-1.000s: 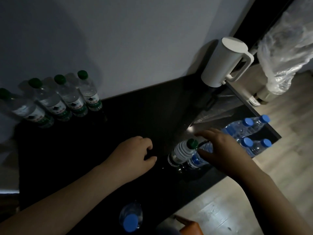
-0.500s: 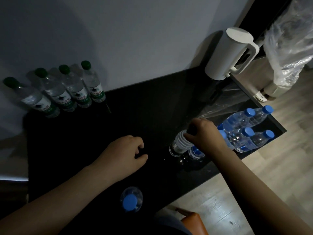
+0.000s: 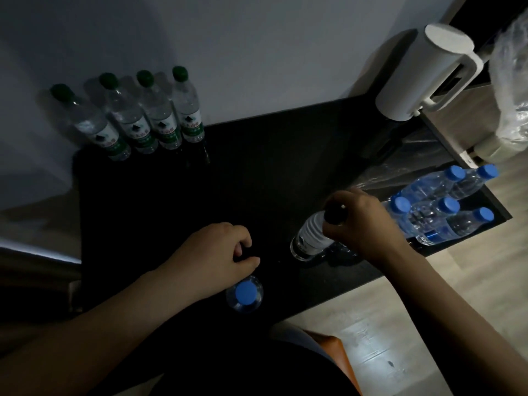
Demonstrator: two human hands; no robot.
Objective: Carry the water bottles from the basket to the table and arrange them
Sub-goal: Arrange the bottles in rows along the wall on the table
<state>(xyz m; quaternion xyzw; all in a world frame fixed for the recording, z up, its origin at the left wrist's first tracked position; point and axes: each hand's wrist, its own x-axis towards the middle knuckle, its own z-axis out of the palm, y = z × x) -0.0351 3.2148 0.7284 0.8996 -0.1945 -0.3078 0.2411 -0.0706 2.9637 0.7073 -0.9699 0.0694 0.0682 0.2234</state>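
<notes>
My right hand point(image 3: 363, 224) is closed over the cap and neck of a green-label bottle point(image 3: 310, 238) that stands near the front edge of the black table point(image 3: 257, 181), toward its right side; the fingers are clamped on the top, so the cap itself is almost hidden. My left hand point(image 3: 217, 255) rests on the table near the front edge with the fingers curled loosely together and, as far as I can see, nothing inside them. Just in front of it stands one blue-cap bottle point(image 3: 244, 293), seen from above. Four more green-cap bottles point(image 3: 137, 121) stand in a row against the wall at the back left corner, each touching its neighbour. A group of blue-cap bottles point(image 3: 440, 210) stands crowded at the right edge, just beside my right hand. I judge the bottle in my hand to be full, so rather heavy for its size, and its thin plastic wall will give if I squeeze the body; the smooth label may also slip. The neck below the cap is stiff, so it is a good place to take hold for a short lift, but for a longer carry I would hold the body. A white jug point(image 3: 420, 72) stands at the back right corner; I cannot tell what is in it. The basket is not in view.
</notes>
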